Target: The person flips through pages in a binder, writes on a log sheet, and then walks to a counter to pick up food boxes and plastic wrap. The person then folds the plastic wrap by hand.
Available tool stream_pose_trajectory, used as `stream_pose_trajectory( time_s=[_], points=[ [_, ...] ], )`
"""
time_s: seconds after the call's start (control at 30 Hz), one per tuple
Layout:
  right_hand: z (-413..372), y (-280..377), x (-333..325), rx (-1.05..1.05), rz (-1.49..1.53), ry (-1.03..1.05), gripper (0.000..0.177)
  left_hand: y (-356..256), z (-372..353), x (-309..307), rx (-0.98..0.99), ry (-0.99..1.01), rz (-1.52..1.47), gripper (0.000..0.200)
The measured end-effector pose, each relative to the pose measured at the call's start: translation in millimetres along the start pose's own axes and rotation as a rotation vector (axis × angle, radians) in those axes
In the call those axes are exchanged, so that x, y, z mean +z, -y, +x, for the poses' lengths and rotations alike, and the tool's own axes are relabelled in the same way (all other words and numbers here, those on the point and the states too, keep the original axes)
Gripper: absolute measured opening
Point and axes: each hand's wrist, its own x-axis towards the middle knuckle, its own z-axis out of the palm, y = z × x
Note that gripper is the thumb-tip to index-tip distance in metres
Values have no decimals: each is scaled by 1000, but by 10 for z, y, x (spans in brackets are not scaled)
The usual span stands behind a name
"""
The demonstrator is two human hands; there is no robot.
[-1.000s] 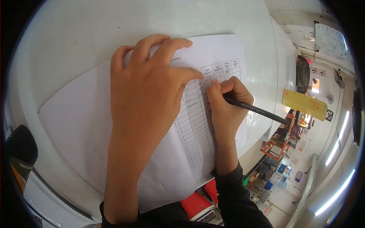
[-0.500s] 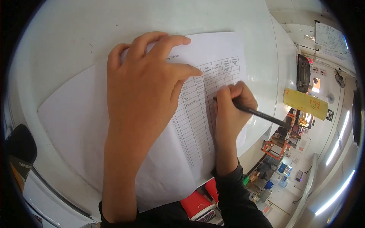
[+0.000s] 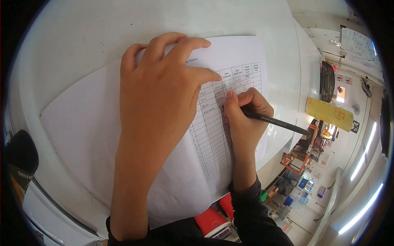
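My right hand grips a black pencil-like pen, its tip down on a printed table form. Several upper rows carry handwriting, and the tip is at a cell beside the lowest written row. My left hand lies spread over the upper left of the form, fingers apart, the thumb near the column headings. It covers part of the title, of which "Tracker" shows. Under the left forearm, a blank white sheet is folded or turned over to the left.
The papers rest on a white table. A yellow roll or sign stands beyond its right edge. Red items sit below the near edge. A dark rounded object is at far left. Shelves with boxes line the room.
The pen tip and my right hand have shifted slightly left across the form. My left hand stays on the paper, appearing slightly farther right as the view shifts.
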Motion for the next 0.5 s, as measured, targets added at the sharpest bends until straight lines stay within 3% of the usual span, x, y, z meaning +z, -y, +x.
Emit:
stream_pose_trajectory(
  time_s=[0.5],
  points=[
    [-12, 52, 38, -20, -57, -26, 27, 2, -1, 1, 3, 3, 5, 16]
  ],
)
